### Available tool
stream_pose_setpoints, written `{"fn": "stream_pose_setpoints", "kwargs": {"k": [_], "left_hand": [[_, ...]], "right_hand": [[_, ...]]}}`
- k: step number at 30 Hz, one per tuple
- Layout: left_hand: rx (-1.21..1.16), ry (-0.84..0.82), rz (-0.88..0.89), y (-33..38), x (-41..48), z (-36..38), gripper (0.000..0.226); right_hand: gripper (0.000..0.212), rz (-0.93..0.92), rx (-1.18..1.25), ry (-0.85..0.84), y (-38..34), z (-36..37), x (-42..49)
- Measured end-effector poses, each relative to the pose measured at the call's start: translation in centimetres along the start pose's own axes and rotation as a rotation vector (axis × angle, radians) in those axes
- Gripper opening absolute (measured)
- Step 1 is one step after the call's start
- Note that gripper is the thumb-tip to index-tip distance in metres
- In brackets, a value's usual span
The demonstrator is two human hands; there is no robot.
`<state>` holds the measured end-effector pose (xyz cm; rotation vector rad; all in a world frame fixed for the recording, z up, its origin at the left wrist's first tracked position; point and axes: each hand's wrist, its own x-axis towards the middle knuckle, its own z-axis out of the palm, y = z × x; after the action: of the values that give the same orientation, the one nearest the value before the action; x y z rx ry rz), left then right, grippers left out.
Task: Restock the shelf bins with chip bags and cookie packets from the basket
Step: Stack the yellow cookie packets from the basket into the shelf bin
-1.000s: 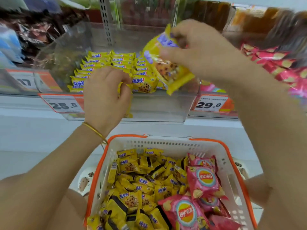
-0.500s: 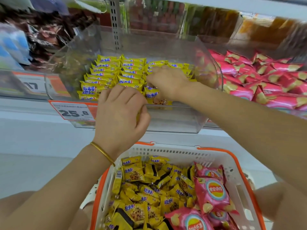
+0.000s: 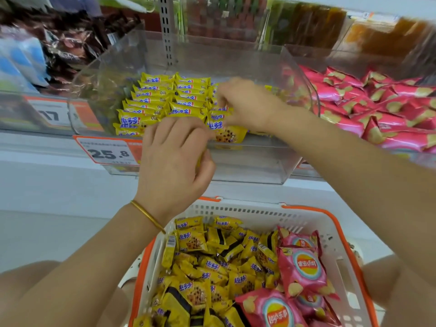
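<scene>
Yellow foil cookie packets (image 3: 160,100) stand in neat rows inside the clear plastic shelf bin (image 3: 247,166), filling its left and middle. A second ago my right hand (image 3: 247,102) held one packet up above the bin. Now that hand is down inside it, at the right end of the rows, with its fingers bent onto the packets there. I cannot tell whether they still pinch the packet or have let it go. My left hand (image 3: 174,156) is at the bin's front wall with its fingers curled. A sliver of a spare yellow packet (image 3: 200,159) shows between thumb and fingers, so I judge it holds the next one. One more packet is in, then, and the right-hand row is growing. Below the bin, the white plastic basket with the orange rim (image 3: 236,207) is heaped with yellow packets and pink chip bags (image 3: 302,267), so most of the restocking is left.
</scene>
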<state>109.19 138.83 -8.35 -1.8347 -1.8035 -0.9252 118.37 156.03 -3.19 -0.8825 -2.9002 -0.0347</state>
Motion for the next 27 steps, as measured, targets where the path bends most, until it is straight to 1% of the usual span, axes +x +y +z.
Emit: {"fn": "stream_pose_setpoints", "kwargs": {"k": [2, 4, 5, 6, 7, 8, 10, 11, 12, 14, 16, 17, 20, 22, 27], "left_hand": [[-0.009, 0.020, 0.012, 0.7, -0.4, -0.9, 0.027], [-0.089, -0.023, 0.017, 1.5, -1.7, -1.3, 0.026], [-0.129, -0.072, 0.021, 1.9, -2.5, -1.2, 0.026], [-0.142, -0.144, 0.030, 2.1, -3.4, -1.0, 0.025], [-0.127, -0.236, 0.037, 2.2, -4.3, -0.6, 0.026], [-0.101, -0.337, 0.035, 2.1, -5.0, -0.1, 0.026], [-0.061, -0.515, -0.002, 1.6, -5.6, 0.8, 0.030], [-0.047, -0.576, -0.023, 1.3, -5.8, 1.1, 0.033], [-0.031, -0.619, -0.042, 0.9, -5.9, 1.4, 0.035], [0.008, -0.683, -0.075, 0.5, -6.1, 1.8, 0.043], [0.056, -0.717, -0.093, 0.3, -6.0, 2.1, 0.053], [0.073, -0.735, -0.098, 0.3, -5.9, 2.3, 0.055], [0.090, -0.738, -0.090, 0.4, -6.1, 2.8, 0.043], [0.097, -0.757, -0.089, 0.4, -6.0, 3.1, 0.034], [0.124, -0.790, -0.096, 0.0, -6.2, 3.7, 0.032]], "right_hand": [[0.027, -0.001, 0.086, 0.182, -1.1, -2.0, -3.1], [0.022, -0.024, 0.305, 0.330, -2.6, -3.2, -7.6], [0.019, -0.038, 0.423, 0.361, -3.4, -2.8, -9.8], [0.016, -0.025, 0.519, 0.324, -4.1, -1.3, -11.8], [0.013, 0.019, 0.580, 0.218, -4.6, 1.2, -13.3], [0.011, 0.072, 0.597, 0.066, -5.0, 4.0, -14.2], [0.009, 0.172, 0.517, -0.226, -5.4, 10.5, -14.6], [0.009, 0.223, 0.456, -0.315, -5.2, 13.9, -14.6], [0.010, 0.269, 0.388, -0.355, -4.9, 16.8, -14.5], [0.018, 0.322, 0.288, -0.376, -4.5, 21.7, -14.4], [0.031, 0.294, 0.235, -0.432, -4.4, 25.4, -14.5], [0.036, 0.259, 0.197, -0.453, -4.5, 26.7, -14.5], [0.045, 0.219, 0.129, -0.450, -4.5, 28.5, -14.2], [0.045, 0.224, 0.114, -0.437, -4.5, 29.0, -13.9], [0.034, 0.274, 0.074, -0.398, -4.9, 29.8, -13.7]]}}
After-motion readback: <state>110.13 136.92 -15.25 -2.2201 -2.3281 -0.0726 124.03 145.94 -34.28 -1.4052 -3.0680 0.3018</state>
